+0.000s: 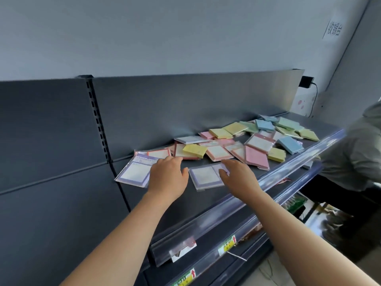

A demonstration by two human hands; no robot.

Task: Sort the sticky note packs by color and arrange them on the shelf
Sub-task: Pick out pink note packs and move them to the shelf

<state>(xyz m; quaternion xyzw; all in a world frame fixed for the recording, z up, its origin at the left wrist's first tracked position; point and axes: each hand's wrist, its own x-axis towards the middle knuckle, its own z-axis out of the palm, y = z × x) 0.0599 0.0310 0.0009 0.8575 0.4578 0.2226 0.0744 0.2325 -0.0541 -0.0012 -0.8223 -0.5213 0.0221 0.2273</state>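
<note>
Reaches forward with the left hand [168, 174], palm down, fingers straight and loose, gripping nothing. Covers with it the right edge of a purple-bordered, clear-wrapped sticky note pack [134, 172], fingertips reaching a red-bordered pack [158, 154] just behind. Keeps the right hand [237, 174] flat and unclenched too, thumb on the face of a second purple-bordered pack [203, 176], fingers over its far right corner. Lies between the two hands, that second pack, flat on the dark grey metal shelf [185, 205], near the clear plastic price rail [226, 203] along the front edge. Beyond the fingertips, toward the right and the back panel: a loose, overlapping mixed pile, with a yellow square pack [194, 150] nearest, a pink pack [256, 157] just right of the right hand, a blue pack [289, 144] farther along, and pale green packs [287, 122] at the far end. At the right margin, well apart, a grey sleeve [354, 151] of another person.
</note>
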